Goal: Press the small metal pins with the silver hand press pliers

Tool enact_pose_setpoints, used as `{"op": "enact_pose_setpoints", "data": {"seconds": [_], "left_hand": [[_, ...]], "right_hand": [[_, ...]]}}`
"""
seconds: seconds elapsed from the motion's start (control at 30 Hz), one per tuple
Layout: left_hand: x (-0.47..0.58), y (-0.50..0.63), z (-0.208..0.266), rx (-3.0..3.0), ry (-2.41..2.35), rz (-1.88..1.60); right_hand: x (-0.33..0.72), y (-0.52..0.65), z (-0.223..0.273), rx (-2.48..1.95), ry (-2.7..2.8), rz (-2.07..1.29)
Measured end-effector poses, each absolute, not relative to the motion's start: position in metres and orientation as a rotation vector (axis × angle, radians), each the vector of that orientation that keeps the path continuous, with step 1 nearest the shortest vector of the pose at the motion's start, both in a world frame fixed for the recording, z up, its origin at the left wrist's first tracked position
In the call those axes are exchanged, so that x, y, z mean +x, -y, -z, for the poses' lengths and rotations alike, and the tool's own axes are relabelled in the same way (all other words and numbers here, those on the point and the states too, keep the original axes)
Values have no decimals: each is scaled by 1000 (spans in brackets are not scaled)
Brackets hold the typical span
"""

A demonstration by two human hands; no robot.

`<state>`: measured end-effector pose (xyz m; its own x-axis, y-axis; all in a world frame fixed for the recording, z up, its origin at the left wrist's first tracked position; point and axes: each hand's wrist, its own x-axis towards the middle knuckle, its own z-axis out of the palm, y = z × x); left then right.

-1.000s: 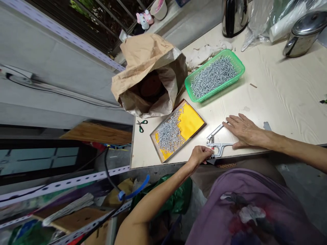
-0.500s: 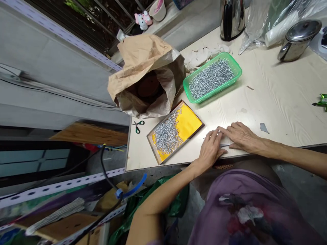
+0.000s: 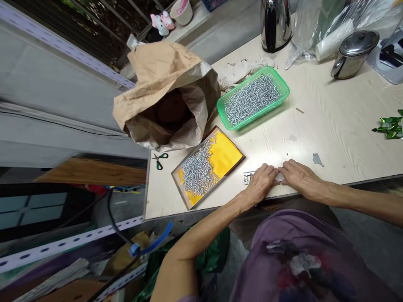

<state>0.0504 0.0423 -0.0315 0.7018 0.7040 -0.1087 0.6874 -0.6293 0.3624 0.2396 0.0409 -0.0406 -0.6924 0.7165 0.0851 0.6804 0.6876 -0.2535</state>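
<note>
Both hands (image 3: 260, 181) come together over the tool (image 3: 248, 177) near the bench (image 3: 327, 126) edge.
A second ago its arms stand spread, the left hand at its head and the right at the far ends; now the left hand covers the middle, fingers curled, and the head shows beyond it, near the tray (image 3: 228, 157). The right hand (image 3: 297, 179) is drawn in, fingertips close against the left. Their undersides are hidden, so I cannot tell how firm either grip is.
</note>
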Motion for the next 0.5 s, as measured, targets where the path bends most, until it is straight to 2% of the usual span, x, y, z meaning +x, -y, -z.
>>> {"op": "enact_pose_setpoints", "data": {"seconds": [0.27, 0.5], "left_hand": [[47, -42, 42, 2509, -1105, -222], [56, 12, 64, 2495, -1202, -604]], "right_hand": [[246, -44, 42, -1063, 2658, -329], [258, -73, 40, -1063, 2683, -392]]}}
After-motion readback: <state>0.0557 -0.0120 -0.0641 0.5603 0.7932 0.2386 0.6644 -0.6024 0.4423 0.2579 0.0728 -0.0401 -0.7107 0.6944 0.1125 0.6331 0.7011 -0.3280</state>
